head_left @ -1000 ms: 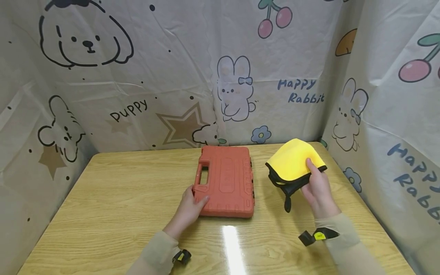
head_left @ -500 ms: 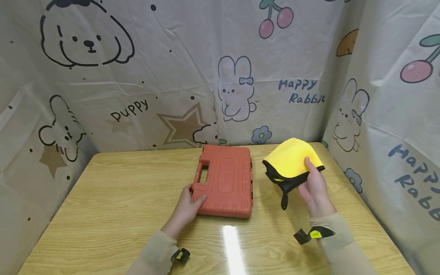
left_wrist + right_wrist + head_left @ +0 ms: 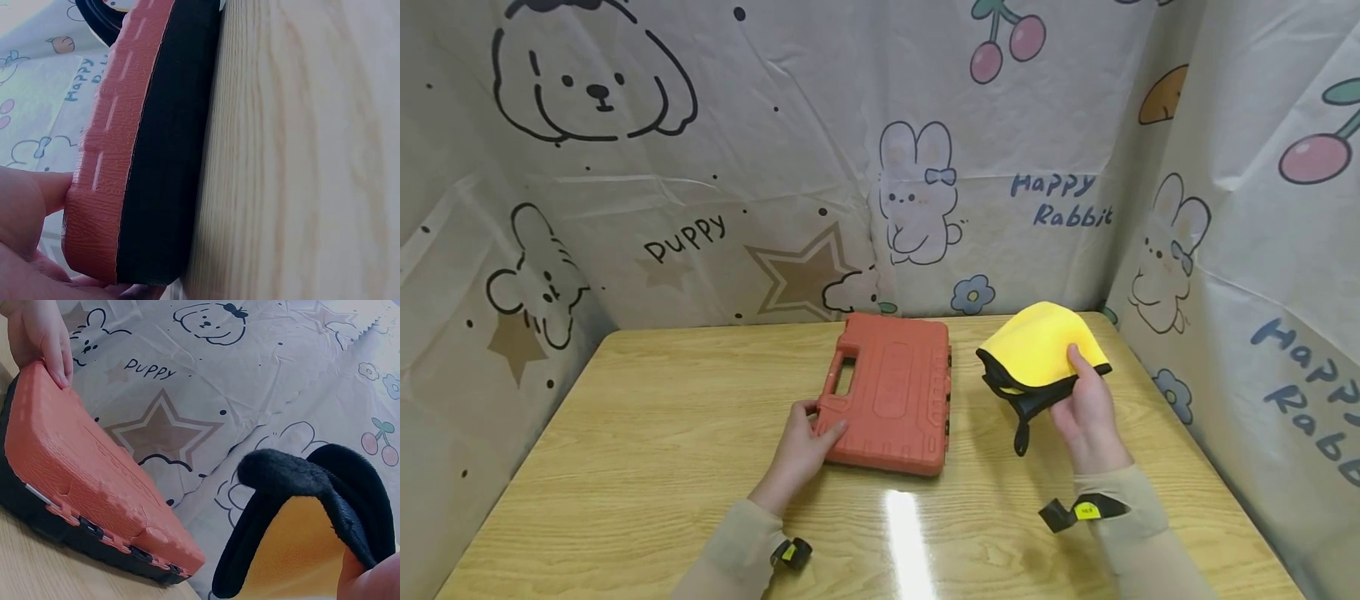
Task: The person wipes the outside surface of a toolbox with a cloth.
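An orange plastic tool case (image 3: 891, 393) with a black underside (image 3: 169, 162) lies flat on the wooden table (image 3: 647, 433). My left hand (image 3: 801, 444) grips its near left corner, thumb on the side by the handle, fingers on the lid. The same hand (image 3: 44, 331) shows at the case's corner (image 3: 75, 462) in the right wrist view. My right hand (image 3: 1086, 412) pinches a folded cloth (image 3: 1037, 354), yellow on one face and black on the other (image 3: 312, 487), held just above the table to the right of the case.
Printed cartoon sheeting (image 3: 880, 158) walls the table at the back and on both sides. Bare wood (image 3: 625, 500) lies to the left and in front of the case, with a bright glare strip (image 3: 906, 533) near the front edge.
My left hand has shifted a little left along the case's corner, and the case has turned slightly. The right hand keeps the cloth in nearly the same place.
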{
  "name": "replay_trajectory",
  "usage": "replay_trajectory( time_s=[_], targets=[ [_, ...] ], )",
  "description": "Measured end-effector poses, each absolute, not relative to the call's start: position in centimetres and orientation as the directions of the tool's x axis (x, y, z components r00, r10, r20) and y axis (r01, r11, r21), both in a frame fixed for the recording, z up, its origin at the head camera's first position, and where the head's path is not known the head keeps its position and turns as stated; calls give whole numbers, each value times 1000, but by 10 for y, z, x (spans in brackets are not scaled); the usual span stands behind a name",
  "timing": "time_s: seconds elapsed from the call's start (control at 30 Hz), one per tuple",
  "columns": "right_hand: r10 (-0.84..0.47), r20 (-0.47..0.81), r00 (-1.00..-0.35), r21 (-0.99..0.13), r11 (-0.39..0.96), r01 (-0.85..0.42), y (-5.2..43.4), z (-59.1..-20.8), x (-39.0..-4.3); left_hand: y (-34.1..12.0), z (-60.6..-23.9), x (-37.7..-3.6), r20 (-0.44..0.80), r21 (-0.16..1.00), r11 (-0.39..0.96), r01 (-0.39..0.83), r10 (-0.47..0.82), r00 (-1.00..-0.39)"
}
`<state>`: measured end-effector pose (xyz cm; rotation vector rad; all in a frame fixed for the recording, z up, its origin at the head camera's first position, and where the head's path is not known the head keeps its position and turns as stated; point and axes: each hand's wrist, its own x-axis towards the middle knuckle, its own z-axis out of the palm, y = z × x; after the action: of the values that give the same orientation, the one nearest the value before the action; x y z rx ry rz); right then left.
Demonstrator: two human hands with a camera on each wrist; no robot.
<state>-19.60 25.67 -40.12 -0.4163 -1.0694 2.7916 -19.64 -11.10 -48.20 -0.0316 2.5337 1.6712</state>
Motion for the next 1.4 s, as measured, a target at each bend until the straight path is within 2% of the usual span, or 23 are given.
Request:
replay_trajectory(
  time_s=[0.53,1.07,1.27,1.4],
  targets=[
    [200,-218,-955,-659,-752,-7,260,-406,-199,-124,-479,-203,-124,913,403,-71,107,-987],
    [170,-223,-960,-674,-738,26,262,-406,-198,-139,-488,-211,-117,945,327,-26,260,-958],
    [174,-215,-961,-687,-726,22,262,-406,-198,-141,-488,-212,-115,940,340,-8,297,-948],
    [175,-211,-962,-690,-723,20,262,-407,-199,-139,-486,-212,-138,927,374,-27,273,-952]
  ],
)
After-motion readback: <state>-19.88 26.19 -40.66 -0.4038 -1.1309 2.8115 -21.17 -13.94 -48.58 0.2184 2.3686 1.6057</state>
